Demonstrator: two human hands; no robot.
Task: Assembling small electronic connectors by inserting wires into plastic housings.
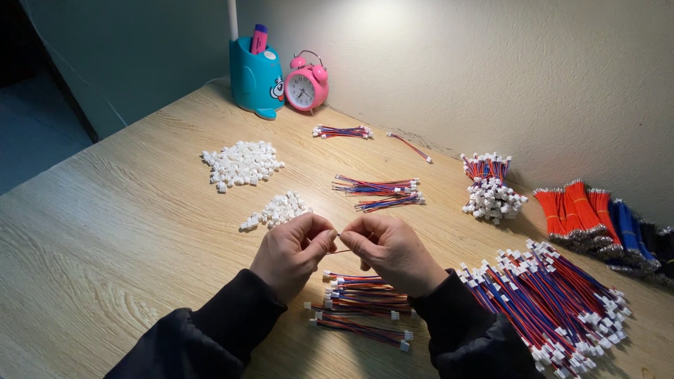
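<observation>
Black sleeves enter from the bottom edge; both hands meet above the wooden desk. Left hand: grip pinched closed, thumb against forefinger, on one end of a thin red wire. Right hand: grip likewise pinched shut on the same wire, fingertips of both hands nearly touching. Whether a connector sits between the fingertips cannot be told.

Positions relative to the hands:
- Just below, nearer the person: small stack of red-blue wire leads with white plugs.
- Just above left: small heap of white connector housings; larger heap beyond it.
- Above: two loose lead bundles.
- Right: large fan of finished leads.
- Far right, by the wall: red and blue cut wire bundles.
- Far above left: teal pen holder and pink alarm clock, touching.
</observation>
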